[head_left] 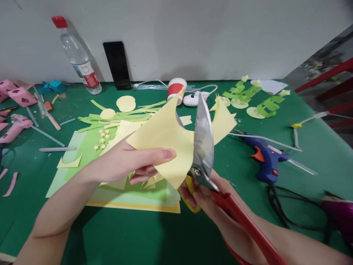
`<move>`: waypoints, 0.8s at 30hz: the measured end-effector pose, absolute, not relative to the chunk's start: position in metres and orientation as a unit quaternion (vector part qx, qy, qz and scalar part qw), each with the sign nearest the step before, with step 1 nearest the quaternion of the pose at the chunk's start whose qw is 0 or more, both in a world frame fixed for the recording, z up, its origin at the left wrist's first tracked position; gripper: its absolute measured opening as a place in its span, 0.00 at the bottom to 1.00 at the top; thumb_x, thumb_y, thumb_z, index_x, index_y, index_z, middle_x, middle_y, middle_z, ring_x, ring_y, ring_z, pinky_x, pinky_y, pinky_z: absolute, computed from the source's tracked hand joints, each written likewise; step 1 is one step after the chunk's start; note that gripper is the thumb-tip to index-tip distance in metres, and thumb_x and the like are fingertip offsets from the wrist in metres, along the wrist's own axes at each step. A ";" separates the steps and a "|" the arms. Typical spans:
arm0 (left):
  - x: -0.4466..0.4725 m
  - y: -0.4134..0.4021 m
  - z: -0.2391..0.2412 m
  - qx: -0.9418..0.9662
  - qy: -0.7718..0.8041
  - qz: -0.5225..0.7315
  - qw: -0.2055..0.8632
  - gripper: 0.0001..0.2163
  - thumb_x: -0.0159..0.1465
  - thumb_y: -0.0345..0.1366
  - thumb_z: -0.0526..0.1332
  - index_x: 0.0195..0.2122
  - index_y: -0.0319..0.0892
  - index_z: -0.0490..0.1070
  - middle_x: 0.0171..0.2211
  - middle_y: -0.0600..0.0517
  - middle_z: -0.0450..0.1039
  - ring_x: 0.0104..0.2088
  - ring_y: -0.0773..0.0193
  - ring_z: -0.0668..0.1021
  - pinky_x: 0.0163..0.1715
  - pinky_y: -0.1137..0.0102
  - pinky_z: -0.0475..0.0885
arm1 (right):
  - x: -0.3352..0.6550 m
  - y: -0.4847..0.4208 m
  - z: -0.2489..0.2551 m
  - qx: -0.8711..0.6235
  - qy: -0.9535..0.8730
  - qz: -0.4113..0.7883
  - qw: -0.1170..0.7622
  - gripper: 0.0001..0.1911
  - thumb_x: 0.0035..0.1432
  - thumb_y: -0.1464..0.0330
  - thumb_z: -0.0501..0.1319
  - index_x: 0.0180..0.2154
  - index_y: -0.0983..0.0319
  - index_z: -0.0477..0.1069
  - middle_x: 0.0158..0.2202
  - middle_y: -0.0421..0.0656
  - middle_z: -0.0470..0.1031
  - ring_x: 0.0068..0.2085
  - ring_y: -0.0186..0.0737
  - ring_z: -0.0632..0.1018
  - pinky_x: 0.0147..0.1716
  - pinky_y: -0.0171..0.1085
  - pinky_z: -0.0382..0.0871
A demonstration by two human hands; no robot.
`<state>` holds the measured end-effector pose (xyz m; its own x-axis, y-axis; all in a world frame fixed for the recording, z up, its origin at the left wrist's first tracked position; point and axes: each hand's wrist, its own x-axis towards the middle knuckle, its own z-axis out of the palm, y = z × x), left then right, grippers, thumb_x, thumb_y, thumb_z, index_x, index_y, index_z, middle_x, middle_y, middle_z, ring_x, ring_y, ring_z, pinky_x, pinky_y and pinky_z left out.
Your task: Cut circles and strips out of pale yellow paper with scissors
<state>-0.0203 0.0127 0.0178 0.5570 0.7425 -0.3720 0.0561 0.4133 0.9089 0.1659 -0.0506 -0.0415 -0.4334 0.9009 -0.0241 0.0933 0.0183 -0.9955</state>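
My left hand (129,162) pinches a pale yellow paper sheet (162,143) between thumb and fingers, holding it up over the table. My right hand (209,198) grips large scissors (204,147) with red and yellow handles. Their steel blades point upward and bite into the sheet's right side. A yellow flap (224,121) of the same paper sticks out to the right of the blades. Under my hands lies a stack of green and yellow sheets (132,198) with paper scraps on it.
On the green table: a blue glue gun (266,156) with black cord at right, green paper trees (248,95) at the back right, a red-and-white cup (175,88), a water bottle (78,59), a black phone (117,64), pink paper pieces (15,94) at left.
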 end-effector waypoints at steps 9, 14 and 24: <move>-0.025 0.014 0.018 0.518 0.412 0.210 0.719 0.19 0.56 0.41 0.62 0.17 0.40 0.55 0.12 0.60 0.49 0.11 0.77 0.58 0.09 0.77 0.48 | 0.167 -0.052 -0.042 -0.397 -0.628 0.570 0.351 0.05 0.60 0.73 0.44 0.34 0.58 0.55 0.25 0.36 0.60 0.23 0.32 0.58 0.22 0.35 0.54; -0.034 0.019 0.018 0.548 0.414 0.174 0.705 0.19 0.58 0.40 0.59 0.15 0.40 0.54 0.11 0.59 0.51 0.11 0.75 0.59 0.11 0.75 0.51 | 0.169 -0.053 -0.043 -0.393 -0.617 0.588 0.344 0.06 0.62 0.73 0.44 0.35 0.58 0.55 0.24 0.35 0.58 0.22 0.32 0.57 0.21 0.34 0.53; -0.030 0.019 0.020 0.527 0.389 0.194 0.730 0.16 0.58 0.38 0.61 0.17 0.39 0.59 0.12 0.59 0.52 0.11 0.77 0.57 0.09 0.78 0.49 | 0.175 -0.049 -0.035 -0.350 -0.695 0.549 0.306 0.15 0.58 0.77 0.47 0.45 0.53 0.53 0.39 0.41 0.67 0.34 0.36 0.70 0.34 0.37 0.68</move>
<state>-0.0302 0.0188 0.0202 0.6214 0.6936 -0.3645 0.1268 0.3701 0.9203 0.1749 -0.0485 -0.0351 -0.5678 0.8221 0.0407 0.1500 0.1520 -0.9769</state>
